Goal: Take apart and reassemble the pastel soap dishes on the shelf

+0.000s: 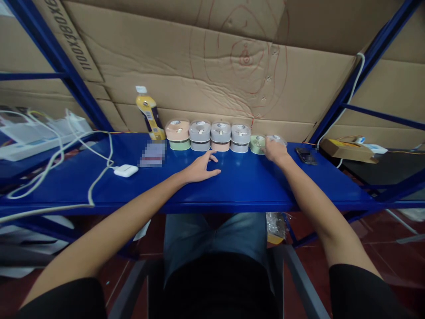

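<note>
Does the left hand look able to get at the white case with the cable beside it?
Probably yes: the left hand appears to hold nothing, and blue tabletop lies between it and the white case.

The person wears a black short-sleeved fabric top (pixel 222 288), its loose sleeves (pixel 358 288) the same black (they end above the elbow), and faded blue denim trousers (pixel 187 239); left hand (pixel 201 168) and right hand (pixel 276 150) are bare.

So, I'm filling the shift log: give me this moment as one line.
left hand: open, near stacked containers | right hand: at rightmost container, grip unclear | beside it: green container
</note>
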Demonstrator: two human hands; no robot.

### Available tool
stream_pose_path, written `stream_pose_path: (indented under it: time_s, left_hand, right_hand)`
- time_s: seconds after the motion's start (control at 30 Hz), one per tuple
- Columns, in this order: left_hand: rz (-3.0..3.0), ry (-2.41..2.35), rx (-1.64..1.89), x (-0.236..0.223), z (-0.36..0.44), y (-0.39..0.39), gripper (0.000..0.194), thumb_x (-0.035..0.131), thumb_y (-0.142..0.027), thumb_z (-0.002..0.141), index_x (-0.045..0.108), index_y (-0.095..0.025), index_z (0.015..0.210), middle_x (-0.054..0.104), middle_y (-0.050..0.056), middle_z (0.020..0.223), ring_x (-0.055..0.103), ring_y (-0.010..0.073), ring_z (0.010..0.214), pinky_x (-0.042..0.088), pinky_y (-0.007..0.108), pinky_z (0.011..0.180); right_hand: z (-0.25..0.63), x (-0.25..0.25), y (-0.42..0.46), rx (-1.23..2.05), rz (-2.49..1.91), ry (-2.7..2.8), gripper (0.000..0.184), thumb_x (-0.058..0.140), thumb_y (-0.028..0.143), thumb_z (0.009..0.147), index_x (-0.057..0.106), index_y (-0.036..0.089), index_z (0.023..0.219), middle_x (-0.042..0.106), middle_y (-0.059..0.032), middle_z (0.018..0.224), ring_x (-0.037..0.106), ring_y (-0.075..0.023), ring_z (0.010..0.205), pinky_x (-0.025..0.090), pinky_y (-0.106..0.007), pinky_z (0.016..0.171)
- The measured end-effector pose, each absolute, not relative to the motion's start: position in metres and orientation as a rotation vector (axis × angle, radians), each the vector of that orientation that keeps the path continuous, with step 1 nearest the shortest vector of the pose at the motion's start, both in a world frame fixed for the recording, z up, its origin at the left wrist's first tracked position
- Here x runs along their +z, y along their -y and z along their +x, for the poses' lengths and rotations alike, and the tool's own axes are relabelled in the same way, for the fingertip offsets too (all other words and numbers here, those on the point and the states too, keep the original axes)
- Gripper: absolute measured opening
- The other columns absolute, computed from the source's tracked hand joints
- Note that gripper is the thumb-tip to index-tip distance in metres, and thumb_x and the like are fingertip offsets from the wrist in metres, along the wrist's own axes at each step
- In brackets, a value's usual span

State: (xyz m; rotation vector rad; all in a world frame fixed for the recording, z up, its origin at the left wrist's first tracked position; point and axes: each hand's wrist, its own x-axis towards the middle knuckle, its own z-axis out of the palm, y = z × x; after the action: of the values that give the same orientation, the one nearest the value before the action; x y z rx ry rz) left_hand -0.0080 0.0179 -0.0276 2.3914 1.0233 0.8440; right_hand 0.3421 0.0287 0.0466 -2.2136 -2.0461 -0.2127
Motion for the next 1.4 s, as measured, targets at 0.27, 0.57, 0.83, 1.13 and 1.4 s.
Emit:
stream_pose_path:
  time_s: [0.27,0.57,0.83,1.13,1.4]
  left_hand:
    - [2.397,-1.01,0.85,-0.03,-0.008,-0.021,0.083,0.078,-0.055,0.089,0.046,-0.018,0.157,0.074,0.019,0.14,0.072,0.0378,0.133,0.054,0.059,0.119]
    - [2.379,-1.023,0.841,-0.027,-0.007,-0.018,0.083,0.078,-0.055,0.088,0.049,-0.017,0.155,0.074,0.02,0.142,0.071,0.0398,0.136,0.053,0.061,0.121]
    - [2.365,-1.005,0.86,-0.027,-0.008,-0.018,0.083,0.08,-0.055,0.088,0.049,-0.017,0.154,0.074,0.02,0.138,0.073,0.0384,0.131,0.055,0.06,0.119]
    - [1.922,-0.768,1.15,-0.019,-0.012,-0.022,0.093,0.089,-0.06,0.082,0.047,-0.02,0.154,0.07,0.022,0.142,0.07,0.0395,0.138,0.053,0.063,0.123]
    - [2.03,-0.835,0.943,-0.013,-0.024,-0.019,0.099,0.1,-0.051,0.068,0.056,-0.023,0.153,0.073,0.018,0.146,0.068,0.043,0.141,0.057,0.062,0.118]
  right_hand:
    - [0.306,0.06,-0.034,-0.351,-1.976,1.841,0.054,0.051,0.052,0.112,0.069,0.009,0.139,0.073,-0.0323,0.138,0.07,-0.0477,0.132,0.055,-0.059,0.111]
    - [0.227,0.059,-0.071,-0.157,-2.037,1.654,0.079,0.076,0.052,0.094,0.053,0.002,0.151,0.065,-0.0361,0.149,0.065,-0.0468,0.142,0.052,-0.056,0.117]
    - [0.249,0.061,-0.07,-0.006,-1.961,1.543,0.075,0.073,0.053,0.094,0.056,0.003,0.147,0.071,-0.0346,0.143,0.068,-0.0461,0.139,0.053,-0.055,0.117]
    - [0.305,0.069,-0.024,0.468,-1.205,1.879,0.068,0.072,0.057,0.083,0.066,0.022,0.142,0.074,-0.0143,0.144,0.068,-0.0391,0.135,0.053,-0.057,0.12]
    - [0.282,0.036,-0.008,0.863,-0.92,2.403,0.092,0.087,0.05,0.073,0.06,0.018,0.155,0.069,-0.0159,0.153,0.067,-0.0384,0.139,0.055,-0.055,0.12]
